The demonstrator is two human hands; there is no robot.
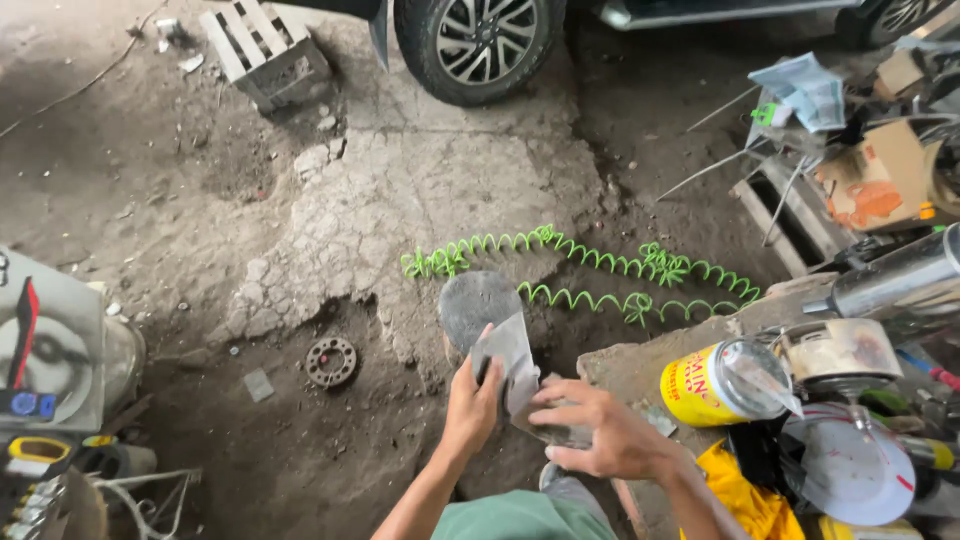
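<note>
My left hand (472, 402) is shut around the middle of a flat grey metal part (483, 303) with a rounded far end, holding it over the dirt floor. My right hand (600, 430) lies spread on the part's near end, fingers pressed on a shiny grey strip (510, 352) of it. I cannot tell whether something thin lies under those fingers. Both forearms come up from the bottom edge, just above my green trouser leg (510, 518).
A green coiled hose (600, 272) lies just beyond the part. A rusty toothed ring (331, 361) sits on the floor at left. A yellow can (700, 385) and cluttered tools fill the right. A car wheel (480, 40) and a wooden crate (265, 50) stand far off.
</note>
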